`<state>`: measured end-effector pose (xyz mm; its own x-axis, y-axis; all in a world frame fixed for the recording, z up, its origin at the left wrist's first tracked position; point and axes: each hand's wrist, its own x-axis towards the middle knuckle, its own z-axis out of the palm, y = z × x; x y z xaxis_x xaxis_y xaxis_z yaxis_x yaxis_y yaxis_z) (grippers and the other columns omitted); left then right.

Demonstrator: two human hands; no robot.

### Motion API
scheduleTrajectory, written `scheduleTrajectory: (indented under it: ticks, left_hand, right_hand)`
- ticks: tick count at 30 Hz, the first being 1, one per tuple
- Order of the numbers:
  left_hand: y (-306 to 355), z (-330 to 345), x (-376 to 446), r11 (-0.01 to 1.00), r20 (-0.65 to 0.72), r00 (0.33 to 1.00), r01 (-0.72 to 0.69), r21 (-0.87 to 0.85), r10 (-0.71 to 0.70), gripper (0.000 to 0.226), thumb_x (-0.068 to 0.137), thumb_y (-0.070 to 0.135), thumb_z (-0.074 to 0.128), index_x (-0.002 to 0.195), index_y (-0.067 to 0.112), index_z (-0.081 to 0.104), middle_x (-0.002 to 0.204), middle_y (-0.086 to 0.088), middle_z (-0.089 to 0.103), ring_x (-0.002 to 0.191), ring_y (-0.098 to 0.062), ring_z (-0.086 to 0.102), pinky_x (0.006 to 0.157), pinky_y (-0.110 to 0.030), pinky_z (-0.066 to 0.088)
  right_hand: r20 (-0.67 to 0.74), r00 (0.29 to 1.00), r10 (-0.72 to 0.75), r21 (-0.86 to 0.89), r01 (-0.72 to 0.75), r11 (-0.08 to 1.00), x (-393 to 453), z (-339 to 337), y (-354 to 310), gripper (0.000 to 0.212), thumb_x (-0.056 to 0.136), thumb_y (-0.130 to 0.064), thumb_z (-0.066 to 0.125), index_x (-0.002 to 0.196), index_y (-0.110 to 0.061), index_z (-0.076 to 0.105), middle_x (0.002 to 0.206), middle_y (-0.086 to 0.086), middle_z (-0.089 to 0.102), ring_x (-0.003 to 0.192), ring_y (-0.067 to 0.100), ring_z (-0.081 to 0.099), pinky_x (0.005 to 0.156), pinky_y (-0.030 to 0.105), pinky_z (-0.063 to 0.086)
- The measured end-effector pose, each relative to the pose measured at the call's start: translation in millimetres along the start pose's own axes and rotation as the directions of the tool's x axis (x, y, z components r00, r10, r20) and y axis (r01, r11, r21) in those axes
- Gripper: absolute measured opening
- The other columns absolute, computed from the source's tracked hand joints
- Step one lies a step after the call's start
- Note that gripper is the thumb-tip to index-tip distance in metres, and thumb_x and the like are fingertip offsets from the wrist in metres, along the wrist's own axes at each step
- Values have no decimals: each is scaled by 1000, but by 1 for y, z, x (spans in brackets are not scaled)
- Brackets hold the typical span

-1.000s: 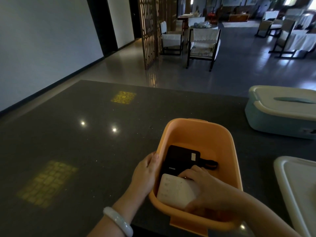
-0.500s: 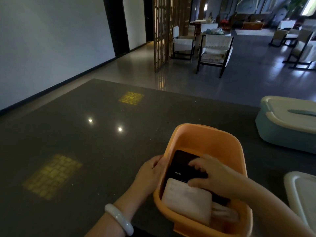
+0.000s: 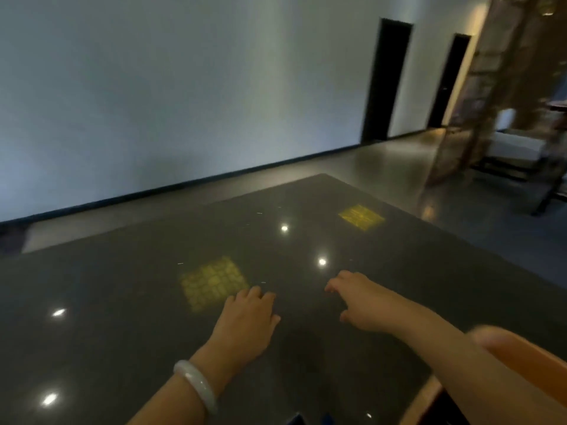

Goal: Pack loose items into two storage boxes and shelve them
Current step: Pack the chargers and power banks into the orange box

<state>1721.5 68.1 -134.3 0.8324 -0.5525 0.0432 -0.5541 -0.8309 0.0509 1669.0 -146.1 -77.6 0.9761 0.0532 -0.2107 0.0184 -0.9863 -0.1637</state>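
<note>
At bottom right, cut by the frame edge: only the rim of the orange storage box, sitting on the dark polished table. Contents hidden from this angle, so impossible to say what is packed inside. No lid on the visible part of the rim.

Just left of the orange storage box, crossing in front of its rim: the right forearm, ending in the right hand, reaching out over the table away from the box. Fingers loosely spread and slightly bent, holding nothing.

Further left of the box: the left hand, back uppermost, low over or on the table, touching or not cannot be told. Fingers relaxed and forward, holding nothing. Pale bangle on that wrist.

Beyond both hands, well apart from the box: only yellow lattice reflections and bright light spots on the table. No loose item in view there, much of the picture blurred.

Judged progress: mid-task at best. Box not yet closed or shelved, no second box or shelf in sight. Probably left to do: fetching whatever remains, lidding, then carrying both boxes to a shelf.
</note>
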Motion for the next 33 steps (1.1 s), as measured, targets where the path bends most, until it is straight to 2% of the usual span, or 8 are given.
scheduleTrajectory:
  ticks: [5,12,16,21,24,29,31,33]
  left_hand:
    - [-85,-8,-59,952,3,956,293,83,-295,44,98,44,43,135,20,43,131,-5,48,120,-26,45,101,-40,35]
    - [-174,-11,-175,748,31,748,659,80,-662,46,96,37,51,138,19,42,136,-8,45,125,-28,42,107,-45,31]
    - [-212,-11,-228,641,52,639,766,44,-767,48,93,36,56,136,22,43,138,-8,43,127,-27,40,107,-45,32]
    - [-255,-4,-278,504,14,504,864,4,-864,47,89,35,61,132,24,45,136,-5,41,123,-25,40,102,-41,34]
    - [-283,4,-303,367,-18,367,930,-16,-930,56,89,43,59,138,23,41,144,-8,35,129,-29,36,104,-42,34]
    - [-317,22,-330,0,133,8,998,-59,-991,101,77,75,52,151,19,13,152,-16,20,136,-37,28,105,-54,36]
    - [-326,35,-338,-91,241,-64,990,-104,-968,106,75,77,52,152,23,3,152,-18,19,134,-37,29,101,-53,39]
    - [-337,46,-341,-113,296,-65,982,-150,-953,102,80,69,54,152,22,-2,149,-21,19,132,-37,29,103,-49,40]
  right_hand:
    - [159,948,-275,-129,296,947,74,12,-111,45,88,-5,51,132,-15,50,133,10,47,123,28,47,100,36,42]
    - [256,776,-577,-116,617,778,111,41,-274,54,90,-5,54,139,-24,43,139,3,44,125,22,47,99,31,42]
    - [313,683,-660,-82,711,698,120,57,-348,58,86,-7,63,138,-24,44,138,2,44,122,22,49,96,29,45]
    - [352,615,-706,-46,764,643,131,74,-421,64,82,-15,72,139,-20,44,138,5,46,123,23,49,98,29,45]
    - [363,597,-715,12,765,644,138,87,-462,65,80,-24,75,138,-21,44,137,3,47,120,20,51,97,28,45]
    - [355,594,-722,69,753,654,153,112,-527,65,81,-35,73,138,-21,44,137,3,48,121,19,50,98,30,43]
    - [354,594,-722,84,749,657,160,123,-552,66,82,-37,71,139,-20,42,137,4,47,121,19,50,98,30,43]
    - [347,610,-712,95,733,674,166,134,-575,67,83,-39,70,139,-20,41,137,5,46,122,21,49,100,31,43]
